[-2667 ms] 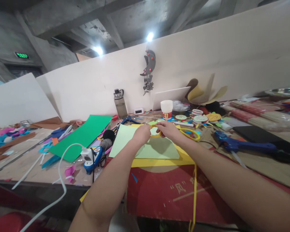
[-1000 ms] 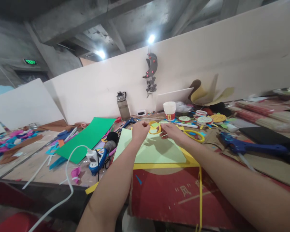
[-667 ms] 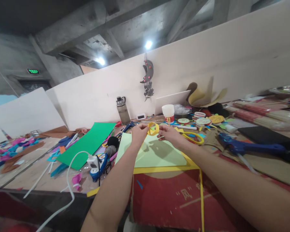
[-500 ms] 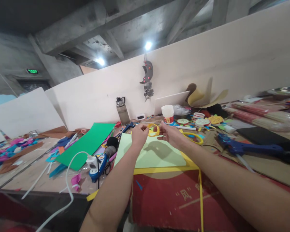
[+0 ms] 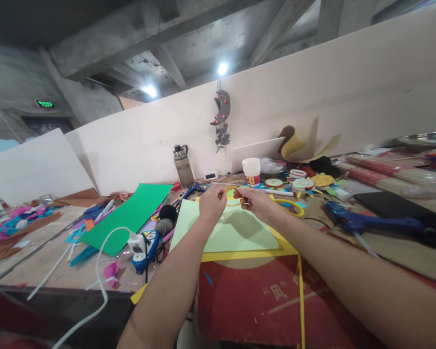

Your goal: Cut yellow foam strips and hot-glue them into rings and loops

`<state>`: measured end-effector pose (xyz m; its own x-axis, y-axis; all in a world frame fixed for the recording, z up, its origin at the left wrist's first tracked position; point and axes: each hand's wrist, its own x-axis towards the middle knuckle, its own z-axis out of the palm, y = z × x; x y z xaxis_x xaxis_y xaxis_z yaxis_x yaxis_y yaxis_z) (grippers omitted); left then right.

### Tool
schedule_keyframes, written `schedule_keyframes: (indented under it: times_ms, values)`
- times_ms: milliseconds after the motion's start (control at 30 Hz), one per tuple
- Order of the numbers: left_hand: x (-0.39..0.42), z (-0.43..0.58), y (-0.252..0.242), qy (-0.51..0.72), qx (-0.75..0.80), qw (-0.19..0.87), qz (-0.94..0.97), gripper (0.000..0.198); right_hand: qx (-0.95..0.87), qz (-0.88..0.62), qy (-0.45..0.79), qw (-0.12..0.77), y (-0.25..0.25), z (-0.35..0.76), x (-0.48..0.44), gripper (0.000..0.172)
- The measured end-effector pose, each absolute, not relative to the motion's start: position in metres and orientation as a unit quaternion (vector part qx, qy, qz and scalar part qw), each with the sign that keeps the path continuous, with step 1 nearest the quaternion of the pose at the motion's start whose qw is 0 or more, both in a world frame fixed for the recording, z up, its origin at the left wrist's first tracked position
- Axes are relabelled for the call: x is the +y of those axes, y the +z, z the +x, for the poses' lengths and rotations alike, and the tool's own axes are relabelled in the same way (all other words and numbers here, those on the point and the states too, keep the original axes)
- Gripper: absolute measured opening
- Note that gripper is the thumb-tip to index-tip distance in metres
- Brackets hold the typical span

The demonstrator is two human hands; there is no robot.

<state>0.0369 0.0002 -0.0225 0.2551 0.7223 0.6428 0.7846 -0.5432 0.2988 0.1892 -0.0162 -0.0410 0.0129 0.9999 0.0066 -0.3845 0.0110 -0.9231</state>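
Note:
My left hand [image 5: 211,205] and my right hand [image 5: 255,202] are stretched out over the table, both pinching a small yellow paper ring [image 5: 232,197] between their fingertips. The ring hovers just above a pale green sheet [image 5: 232,233], which lies on a yellow sheet [image 5: 281,246] and a red board [image 5: 247,300]. A second, larger yellow ring [image 5: 291,207] lies on the table right of my right hand.
A bright green sheet [image 5: 129,215] lies to the left beside a glue gun [image 5: 142,245] with a white cord [image 5: 98,271]. A blue glue gun [image 5: 370,223] lies right. A water bottle [image 5: 182,165], paper cup [image 5: 252,171] and round paper pieces [image 5: 303,182] stand behind.
Both hands lifted the yellow ring a little, turned it between the fingertips, then brought it back down close above the pale green sheet. The view shifted slightly.

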Motion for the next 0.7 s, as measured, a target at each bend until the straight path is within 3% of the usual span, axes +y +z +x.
schedule_keyframes:
  times_ms: [300,700]
  values:
    - [0.011,0.033,-0.026,-0.376,-0.537,-0.026,-0.754,0.015,-0.452,-0.402,0.585,0.540,-0.048,0.184,-0.015,0.014]
    - [0.011,0.034,-0.027,-0.388,-0.517,-0.038,-0.762,0.016,-0.472,-0.420,0.532,0.564,-0.043,0.185,-0.014,0.008]
